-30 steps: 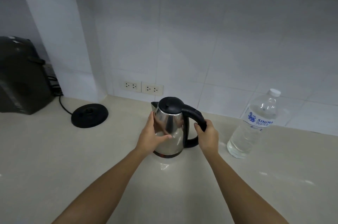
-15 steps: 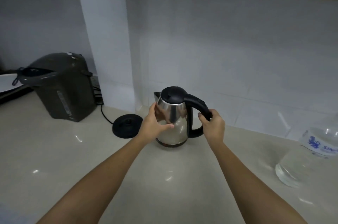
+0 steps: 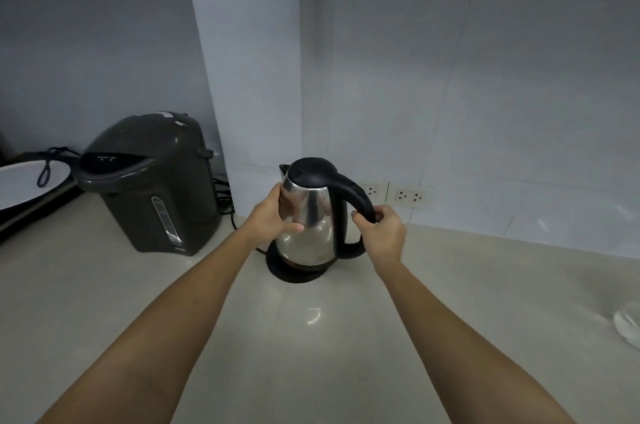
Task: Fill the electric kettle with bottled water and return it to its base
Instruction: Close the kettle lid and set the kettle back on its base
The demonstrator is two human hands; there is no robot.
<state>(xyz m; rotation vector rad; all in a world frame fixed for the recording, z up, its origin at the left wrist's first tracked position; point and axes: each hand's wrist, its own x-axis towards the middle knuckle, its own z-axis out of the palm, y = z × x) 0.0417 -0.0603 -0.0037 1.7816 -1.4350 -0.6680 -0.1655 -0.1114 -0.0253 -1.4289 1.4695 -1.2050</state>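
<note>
Kettle of shiny steel with a black lid and handle, a second ago on the bare tabletop, now sits over its round black base toward the back edge, right hand fingers wrapped round the handle, left hand fingers cupping the body, so only release likely remains.

Home kitchen: tiled wall w/ sockets, counter, water boiler.

Silver kettle with black lid and handle, black base, dark grey dispenser.
</note>
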